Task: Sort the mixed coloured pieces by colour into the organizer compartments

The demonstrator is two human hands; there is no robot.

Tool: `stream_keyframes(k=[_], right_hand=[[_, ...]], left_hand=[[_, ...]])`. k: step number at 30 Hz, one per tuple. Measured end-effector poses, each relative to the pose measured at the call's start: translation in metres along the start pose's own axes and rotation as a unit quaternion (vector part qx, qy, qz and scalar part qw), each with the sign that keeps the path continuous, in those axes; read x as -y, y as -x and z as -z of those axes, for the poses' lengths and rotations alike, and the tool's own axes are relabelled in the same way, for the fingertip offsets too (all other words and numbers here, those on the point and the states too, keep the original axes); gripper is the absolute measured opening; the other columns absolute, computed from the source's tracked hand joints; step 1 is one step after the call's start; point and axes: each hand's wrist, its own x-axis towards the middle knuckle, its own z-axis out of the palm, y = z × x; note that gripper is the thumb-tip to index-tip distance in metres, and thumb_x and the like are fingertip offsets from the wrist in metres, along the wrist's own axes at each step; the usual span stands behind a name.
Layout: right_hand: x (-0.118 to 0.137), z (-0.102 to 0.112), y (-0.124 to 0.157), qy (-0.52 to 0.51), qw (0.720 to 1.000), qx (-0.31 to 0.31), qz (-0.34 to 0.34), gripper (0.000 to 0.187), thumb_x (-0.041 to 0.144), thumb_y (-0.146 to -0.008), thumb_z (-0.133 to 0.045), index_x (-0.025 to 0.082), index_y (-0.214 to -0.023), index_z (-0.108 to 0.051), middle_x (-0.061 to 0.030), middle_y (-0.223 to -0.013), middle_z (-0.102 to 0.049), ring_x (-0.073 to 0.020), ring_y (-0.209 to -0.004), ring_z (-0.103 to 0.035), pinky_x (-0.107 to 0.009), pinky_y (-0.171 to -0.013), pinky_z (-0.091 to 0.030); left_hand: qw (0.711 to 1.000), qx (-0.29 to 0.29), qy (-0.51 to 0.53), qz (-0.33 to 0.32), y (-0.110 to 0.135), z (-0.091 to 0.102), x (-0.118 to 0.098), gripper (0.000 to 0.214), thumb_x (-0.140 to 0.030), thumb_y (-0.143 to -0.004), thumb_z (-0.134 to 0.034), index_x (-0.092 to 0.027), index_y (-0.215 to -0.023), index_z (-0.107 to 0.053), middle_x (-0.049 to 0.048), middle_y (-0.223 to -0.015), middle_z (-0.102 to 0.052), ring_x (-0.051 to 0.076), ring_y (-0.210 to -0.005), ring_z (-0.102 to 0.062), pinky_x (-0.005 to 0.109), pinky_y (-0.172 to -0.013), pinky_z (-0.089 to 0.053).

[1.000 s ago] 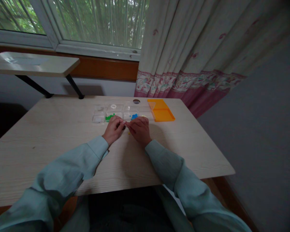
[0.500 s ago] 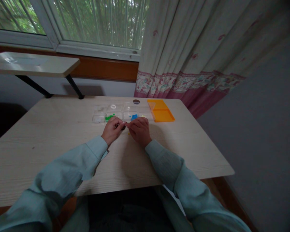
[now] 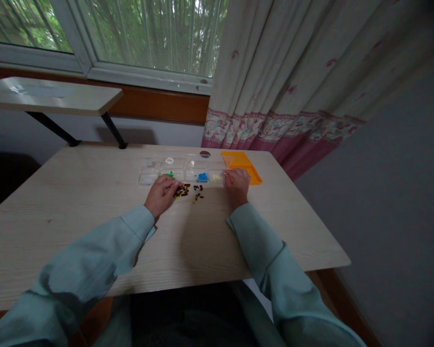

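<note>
My left hand [image 3: 161, 195] rests at the near side of a clear compartment box [image 3: 151, 179], thumb and fingertips pinched together. Whatever they hold is too small to make out. Right beside those fingertips lies a pile of small dark brown and yellow pieces [image 3: 183, 190], with a looser cluster of dark bits [image 3: 198, 193] to its right. My right hand [image 3: 237, 185] is at the box's right end, fingers drawn together next to pale yellow pieces [image 3: 215, 179]; anything between them is hidden. Blue pieces [image 3: 201, 177] and green pieces [image 3: 170, 175] sit in other compartments.
An orange tray or lid [image 3: 252, 172] lies behind my right hand, partly covered by it. A raised shelf [image 3: 54, 96] on black legs stands at the back left. Behind the desk [image 3: 104, 231] are a window and a long curtain [image 3: 253, 96].
My hands were together over the dark pieces and have parted. The right moved right to the pale yellow pieces; the left shifted slightly left, uncovering the brown pile.
</note>
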Motion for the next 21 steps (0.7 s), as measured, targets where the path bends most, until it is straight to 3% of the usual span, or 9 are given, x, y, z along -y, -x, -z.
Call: stream_keyframes(k=[6, 15, 18, 21], right_hand=[[-0.004, -0.007, 0.004, 0.024, 0.999, 0.045, -0.002, 0.026, 0.031, -0.094, -0.049, 0.021, -0.098, -0.073, -0.0073, -0.103, -0.068, -0.024, -0.101, -0.049, -0.038, -0.088, -0.031], [-0.005, -0.007, 0.003, -0.039, 0.999, 0.008, -0.022, 0.022, 0.031, -0.09, -0.054, 0.022, -0.091, -0.073, -0.0059, -0.097, -0.069, -0.0229, -0.099, -0.052, -0.039, -0.092, -0.034], [0.003, -0.003, 0.004, -0.072, 0.997, 0.0, 0.02, 0.02, 0.03, -0.089, -0.054, 0.022, -0.094, -0.073, -0.0059, -0.096, -0.069, -0.0223, -0.097, -0.054, -0.039, -0.093, -0.037], [0.017, 0.001, 0.009, -0.14, 0.983, 0.06, 0.107, 0.022, 0.022, -0.089, -0.052, 0.021, -0.1, -0.071, -0.0068, -0.095, -0.068, -0.0204, -0.094, -0.057, -0.036, -0.089, -0.043]], left_hand=[[1.0, -0.006, -0.011, 0.023, 0.004, 0.009, 0.009, 0.029, -0.034, -0.095, -0.049, -0.019, -0.095, -0.074, 0.0059, -0.084, -0.061, 0.018, -0.086, -0.057, 0.032, -0.08, -0.047], [0.999, 0.022, -0.033, 0.016, 0.009, 0.01, 0.018, 0.028, -0.034, -0.095, -0.048, -0.019, -0.1, -0.071, 0.0061, -0.087, -0.062, 0.018, -0.086, -0.057, 0.033, -0.078, -0.048], [0.997, 0.041, -0.06, -0.002, 0.01, 0.01, 0.02, 0.027, -0.031, -0.094, -0.049, -0.018, -0.108, -0.068, 0.008, -0.093, -0.063, 0.02, -0.089, -0.058, 0.035, -0.082, -0.05], [0.993, 0.059, -0.101, -0.028, 0.013, 0.008, 0.024, 0.03, -0.027, -0.091, -0.05, -0.015, -0.115, -0.064, 0.0116, -0.104, -0.064, 0.024, -0.1, -0.057, 0.042, -0.091, -0.049]])
